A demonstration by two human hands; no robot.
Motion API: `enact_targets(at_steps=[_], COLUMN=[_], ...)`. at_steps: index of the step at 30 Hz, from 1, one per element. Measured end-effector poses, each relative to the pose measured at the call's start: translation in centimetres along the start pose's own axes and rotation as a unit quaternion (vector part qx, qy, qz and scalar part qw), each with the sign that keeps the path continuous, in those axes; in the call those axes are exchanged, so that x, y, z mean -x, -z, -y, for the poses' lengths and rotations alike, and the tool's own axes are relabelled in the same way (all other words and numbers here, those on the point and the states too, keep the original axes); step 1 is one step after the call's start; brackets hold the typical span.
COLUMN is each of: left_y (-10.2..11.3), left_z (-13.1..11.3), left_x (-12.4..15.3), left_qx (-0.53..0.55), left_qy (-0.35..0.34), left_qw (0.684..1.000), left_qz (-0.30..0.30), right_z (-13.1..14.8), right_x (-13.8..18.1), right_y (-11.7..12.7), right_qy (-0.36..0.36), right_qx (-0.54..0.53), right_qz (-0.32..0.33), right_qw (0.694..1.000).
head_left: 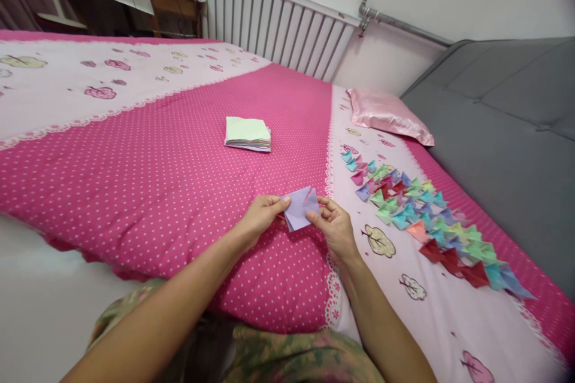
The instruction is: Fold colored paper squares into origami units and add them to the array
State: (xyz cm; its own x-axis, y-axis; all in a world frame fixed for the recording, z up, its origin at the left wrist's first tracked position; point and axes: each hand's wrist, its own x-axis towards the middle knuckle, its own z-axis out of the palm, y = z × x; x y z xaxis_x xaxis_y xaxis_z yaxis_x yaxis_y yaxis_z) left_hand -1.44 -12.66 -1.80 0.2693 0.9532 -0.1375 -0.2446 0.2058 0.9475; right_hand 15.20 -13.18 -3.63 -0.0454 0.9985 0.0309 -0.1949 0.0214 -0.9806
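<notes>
A wide bed [148, 185] is filling most of the view, its cover showing a bright pink dotted band between pale bands printed with small trees, with lace trim running along the seams. A grey padded headboard [507, 102] is rising along the bed's right edge, and a white radiator [269, 19] is standing against the wall beyond the far edge. Many small folded paper pieces [404, 216] are lying in close rows near the right edge, showing teal, green, lilac, pink, orange and dark red. A shiny pink pillow [389, 112] is resting beyond those rows, towards the far right corner of the bed.

Above the dotted band, close to the near edge, the left hand [260, 213] and the right hand [336, 227] are facing each other. A paper stack [247, 130] is lying farther from the near edge, its top sheet showing pale green. Between the hands, a lilac folded paper [300, 209] is showing a slanting gap at its upper edge. The left grip is clamping its left side, thumb uppermost; the right grip is pinching its right side, thumb pressing on the face and fingers reaching behind.
</notes>
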Motion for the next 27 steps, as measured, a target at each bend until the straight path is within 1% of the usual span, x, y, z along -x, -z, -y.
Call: enact_targets(at_steps=[4, 8, 12, 15, 18, 20, 23, 27], left_y=[0.16, 0.40, 0.41, 0.15, -0.11, -0.15, -0.05, 0.13], left_z=[-0.02, 0.16, 0.10, -0.11, -0.04, 0.20, 0.57, 0.63], left_x=[-0.07, -0.29, -0.26, -0.01, 0.15, 0.13, 0.02, -0.05], left_qx=[-0.002, 0.020, 0.039, 0.027, 0.005, 0.009, 0.028, 0.030], left_qy=[-0.007, 0.001, 0.010, 0.014, 0.014, 0.013, 0.013, 0.015], left_qw=[1.000, 1.000, 0.999, 0.999, 1.000, 1.000, 1.000, 0.999], left_qz=[0.001, -0.013, 0.006, 0.019, 0.017, 0.013, 0.008, 0.001], right_z=[0.29, 0.55, 0.86, 0.97, 0.84, 0.69, 0.54, 0.63], right_x=[-0.02, 0.01, 0.14, 0.23, 0.27, 0.31, 0.46, 0.75], right_y=[-0.09, -0.24, -0.42, -0.50, -0.49, -0.51, -0.68, -0.99], right_qy=[-0.003, 0.004, 0.017, 0.028, 0.033, 0.042, 0.077, 0.159], right_qx=[-0.002, 0.019, 0.042, 0.051, 0.051, 0.051, 0.063, 0.131], right_qz=[-0.003, -0.004, -0.006, -0.002, -0.006, -0.010, -0.017, -0.043], right_qw=[1.000, 1.000, 0.999, 0.998, 0.998, 0.998, 0.995, 0.978])
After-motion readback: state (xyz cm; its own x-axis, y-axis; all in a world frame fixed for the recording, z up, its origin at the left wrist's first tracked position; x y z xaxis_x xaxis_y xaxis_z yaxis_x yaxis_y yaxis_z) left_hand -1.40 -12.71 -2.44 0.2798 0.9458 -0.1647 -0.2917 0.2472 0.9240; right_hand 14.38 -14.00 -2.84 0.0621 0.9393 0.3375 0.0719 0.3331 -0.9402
